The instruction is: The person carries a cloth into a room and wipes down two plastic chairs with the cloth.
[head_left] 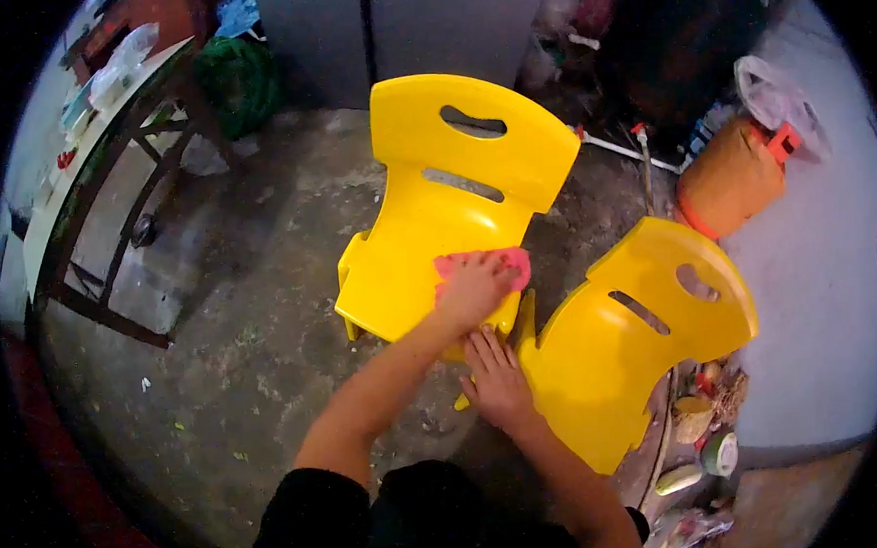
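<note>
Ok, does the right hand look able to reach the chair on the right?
Likely yes: the right hand lies just beside the right-hand chair, with nothing visible in the way.

- The head camera is looking forward and down from above the black sleeves (310, 522), which are entering around 6 to 7 o'clock.
- It is facing the floor (240, 397), with the grey panels (454, 32) standing farther off at 12 o'clock.
- A dark round border is enclosing the wide view.

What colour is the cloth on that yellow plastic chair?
The crumpled cloth is pink, as the head view shows.
</note>
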The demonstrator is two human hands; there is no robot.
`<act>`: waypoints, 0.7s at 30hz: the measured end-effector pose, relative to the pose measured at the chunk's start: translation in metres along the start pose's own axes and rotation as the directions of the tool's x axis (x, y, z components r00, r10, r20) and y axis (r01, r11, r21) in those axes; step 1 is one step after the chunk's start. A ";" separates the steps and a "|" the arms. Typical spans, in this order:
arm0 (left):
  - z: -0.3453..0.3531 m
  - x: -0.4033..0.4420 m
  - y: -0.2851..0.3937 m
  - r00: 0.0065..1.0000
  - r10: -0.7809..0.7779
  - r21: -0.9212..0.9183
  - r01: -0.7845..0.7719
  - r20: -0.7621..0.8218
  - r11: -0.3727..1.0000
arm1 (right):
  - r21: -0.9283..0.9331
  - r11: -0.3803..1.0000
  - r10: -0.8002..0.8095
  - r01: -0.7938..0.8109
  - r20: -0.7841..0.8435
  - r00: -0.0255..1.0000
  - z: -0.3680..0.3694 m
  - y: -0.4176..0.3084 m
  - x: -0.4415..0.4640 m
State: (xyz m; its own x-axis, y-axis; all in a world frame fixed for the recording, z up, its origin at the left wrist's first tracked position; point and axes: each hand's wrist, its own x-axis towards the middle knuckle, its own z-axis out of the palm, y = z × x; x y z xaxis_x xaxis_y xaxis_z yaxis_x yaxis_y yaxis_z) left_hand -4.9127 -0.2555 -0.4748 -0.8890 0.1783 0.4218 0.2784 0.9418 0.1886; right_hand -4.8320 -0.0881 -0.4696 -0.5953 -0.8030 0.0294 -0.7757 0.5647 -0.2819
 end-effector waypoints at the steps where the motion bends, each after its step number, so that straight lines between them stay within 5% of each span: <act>1: 0.003 0.000 -0.014 0.992 -0.064 0.011 0.064 0.113 0.998 | 0.008 1.000 -0.006 0.007 -0.034 0.999 0.000 -0.002 -0.004; 2: 0.003 -0.001 -0.047 0.966 -0.137 0.038 0.132 0.217 0.990 | 0.014 1.000 -0.025 0.026 -0.069 0.997 -0.002 -0.003 -0.005; 3: 0.008 -0.006 -0.089 0.834 -0.498 0.135 0.479 0.240 0.867 | 0.013 0.999 -0.050 0.052 -0.111 0.993 -0.006 -0.002 -0.004; 4: -0.014 -0.019 -0.136 0.767 -0.624 0.015 0.630 0.148 0.777 | 0.008 0.998 -0.063 0.064 -0.128 0.990 -0.005 0.000 -0.001; 5: -0.048 -0.034 -0.164 0.894 -0.435 0.521 0.324 0.103 0.790 | 0.007 0.998 -0.067 0.069 -0.148 0.987 0.001 0.002 0.000; 7: -0.071 -0.045 -0.197 0.792 -0.581 0.864 0.150 0.186 0.480 | 0.021 0.998 -0.055 0.059 -0.157 0.986 0.002 -0.002 -0.006; 9: -0.090 -0.030 -0.183 0.750 -0.658 0.450 0.567 0.066 0.690 | 0.031 0.999 -0.032 0.037 -0.171 0.985 -0.002 -0.007 0.000; 11: -0.079 0.008 -0.099 0.697 -0.715 -0.069 0.717 0.054 0.694 | 0.008 0.999 -0.046 0.048 -0.163 0.986 0.002 -0.005 0.000; 12: -0.039 0.012 -0.073 0.912 -0.408 0.108 0.403 0.028 0.909 | -0.011 0.999 -0.050 0.049 -0.157 0.986 0.002 -0.001 -0.001; 13: -0.006 0.015 -0.054 0.992 -0.074 0.190 0.053 0.105 0.980 | -0.025 0.999 -0.049 0.046 -0.141 0.989 0.003 0.000 -0.002; 14: 0.008 0.015 -0.017 0.972 -0.187 0.081 0.177 0.143 0.981 | -0.034 0.998 -0.048 0.044 -0.124 0.991 0.003 0.000 -0.002; 15: 0.021 0.012 -0.012 0.990 -0.118 0.163 0.106 0.072 0.981 | -0.041 0.998 -0.050 0.046 -0.106 0.993 0.002 0.001 -0.001; 17: 0.052 0.017 -0.058 0.977 -0.110 0.304 0.050 0.181 0.951 | -0.008 0.999 -0.039 0.039 -0.091 0.995 -0.008 -0.004 0.000; 19: 0.047 0.016 -0.104 0.883 -0.372 0.504 0.191 0.287 0.842 | 0.012 1.000 -0.019 0.020 -0.039 0.999 -0.011 -0.007 -0.007; 21: 0.009 -0.007 -0.148 0.916 -0.393 0.587 0.277 0.077 0.761 | 0.006 1.000 -0.011 0.011 0.001 1.000 -0.011 -0.005 0.001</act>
State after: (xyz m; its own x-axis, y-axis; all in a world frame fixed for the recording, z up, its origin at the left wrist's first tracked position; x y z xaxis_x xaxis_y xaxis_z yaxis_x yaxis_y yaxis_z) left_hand -4.9511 -0.3933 -0.5141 -0.9520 -0.1848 0.2440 -0.2478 0.9332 -0.2604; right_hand -4.8317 -0.0896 -0.4572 -0.5867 -0.8092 0.0316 -0.7806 0.5548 -0.2878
